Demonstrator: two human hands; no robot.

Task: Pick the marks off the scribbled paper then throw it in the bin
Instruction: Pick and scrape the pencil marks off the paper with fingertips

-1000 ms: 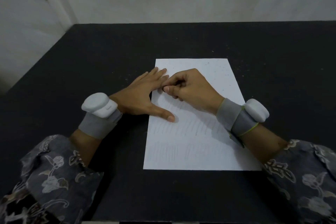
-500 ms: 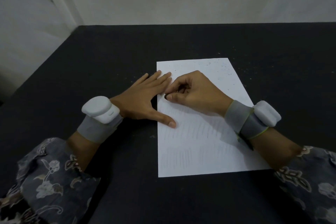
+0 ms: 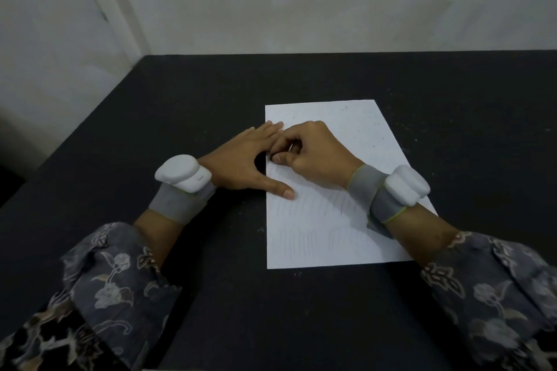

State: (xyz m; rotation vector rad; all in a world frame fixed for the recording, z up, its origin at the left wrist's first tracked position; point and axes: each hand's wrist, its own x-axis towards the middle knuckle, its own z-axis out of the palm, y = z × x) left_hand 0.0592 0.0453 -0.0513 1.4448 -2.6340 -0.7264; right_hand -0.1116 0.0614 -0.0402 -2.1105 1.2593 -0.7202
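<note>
A white sheet of paper (image 3: 319, 238) lies on the black table (image 3: 180, 99), with faint pencil strokes across its lower half. My left hand (image 3: 244, 159) lies flat at the sheet's left edge, fingers straight and thumb pressing on the paper. My right hand (image 3: 316, 153) is curled over the sheet's left middle and pinches a small dark eraser (image 3: 275, 157) against the paper, beside my left fingers. Most of the eraser is hidden by my fingers.
Small dark crumbs (image 3: 361, 126) dot the upper part of the sheet and the table to its right. A pale wall (image 3: 301, 0) stands right behind the table's far edge. The table's left edge (image 3: 90, 117) runs diagonally. No bin is in view.
My right hand has slid the eraser a little toward the sheet's left edge. My left hand stays flat on the paper. The camera view has shifted slightly.
</note>
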